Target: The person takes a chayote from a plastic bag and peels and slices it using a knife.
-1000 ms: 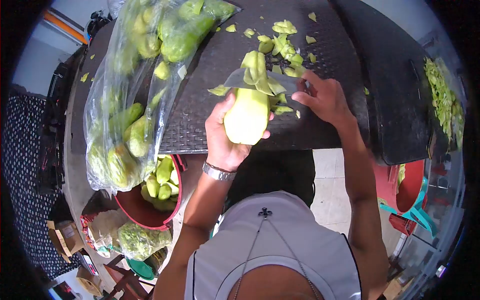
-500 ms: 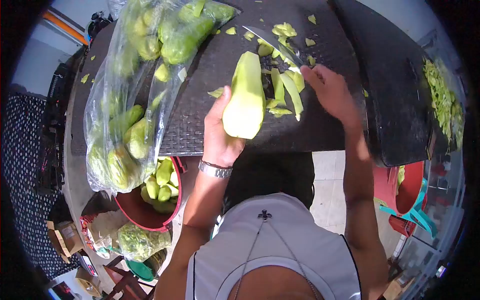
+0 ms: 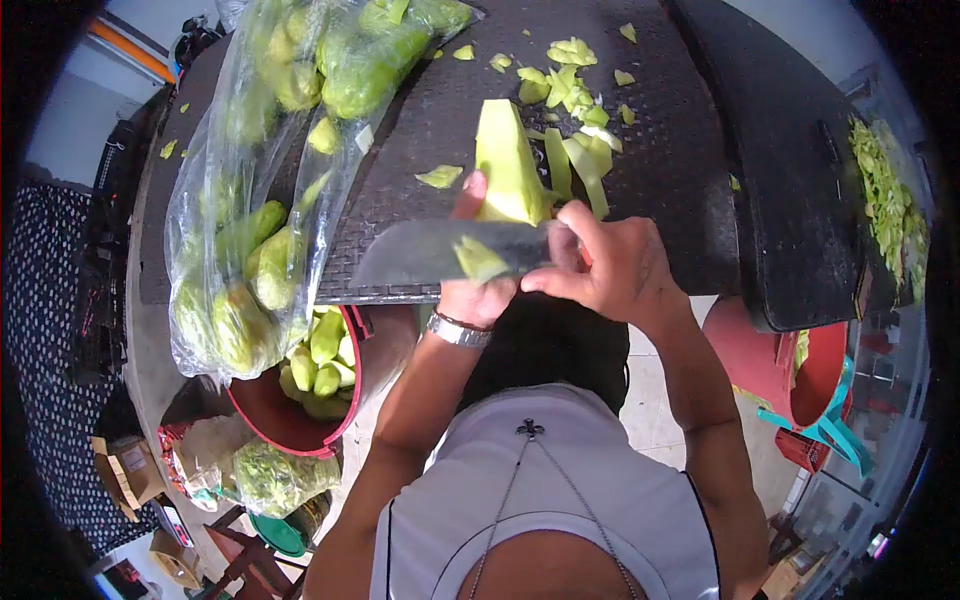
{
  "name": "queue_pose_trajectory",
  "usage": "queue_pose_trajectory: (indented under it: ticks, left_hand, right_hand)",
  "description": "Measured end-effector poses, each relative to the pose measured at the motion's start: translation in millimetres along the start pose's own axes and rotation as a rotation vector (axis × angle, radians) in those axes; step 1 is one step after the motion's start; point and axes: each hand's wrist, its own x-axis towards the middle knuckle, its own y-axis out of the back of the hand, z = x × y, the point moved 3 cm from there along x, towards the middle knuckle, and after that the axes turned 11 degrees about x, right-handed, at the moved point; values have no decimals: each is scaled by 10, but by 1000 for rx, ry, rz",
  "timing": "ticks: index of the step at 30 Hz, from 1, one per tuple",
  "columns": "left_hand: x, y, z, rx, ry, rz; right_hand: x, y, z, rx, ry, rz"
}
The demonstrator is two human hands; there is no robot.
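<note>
My left hand (image 3: 478,300) grips a peeled, pale green, pear-shaped vegetable (image 3: 508,165) over the near edge of the dark woven-pattern table. My right hand (image 3: 615,260) is closed round the handle of a broad-bladed knife (image 3: 400,258). The blade, smeared by motion, lies level across the vegetable's near end and hides most of my left fingers. A pale green slice (image 3: 478,260) shows against the blade; whether it is stuck there I cannot tell. Peel strips (image 3: 585,170) and smaller scraps (image 3: 565,85) lie on the table just beyond.
Clear plastic bags of green vegetables (image 3: 240,240) cover the table's left side. Below them stands a red bucket (image 3: 290,435) with peeled pieces inside. A black board (image 3: 790,220) lies at the right, with another red bucket (image 3: 740,345) below it and shredded greens (image 3: 885,200) farther right.
The knife has come from beyond the vegetable, on the right, down to its near end. The vegetable has tilted, its near end turned slightly right. A slice now shows at the blade.
</note>
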Motion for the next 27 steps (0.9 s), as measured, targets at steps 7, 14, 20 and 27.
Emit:
queue_pose_trajectory:
  ticks: [7, 14, 20, 27]
  left_hand:
    - [-17, 211, 14, -150, -78, -194]
    - [-17, 142, -50, -282, 56, -210]
    - [3, 169, -92, -256, 37, -284]
    - [-15, 268, -237, -621, 177, -251]
  right_hand:
    - [52, 257, 343, -55, -169, 61]
    - [80, 254, 424, 47, -257, 64]
    - [125, 204, 418, 163, -115, -21]
    - [186, 203, 308, 118, 50, -58]
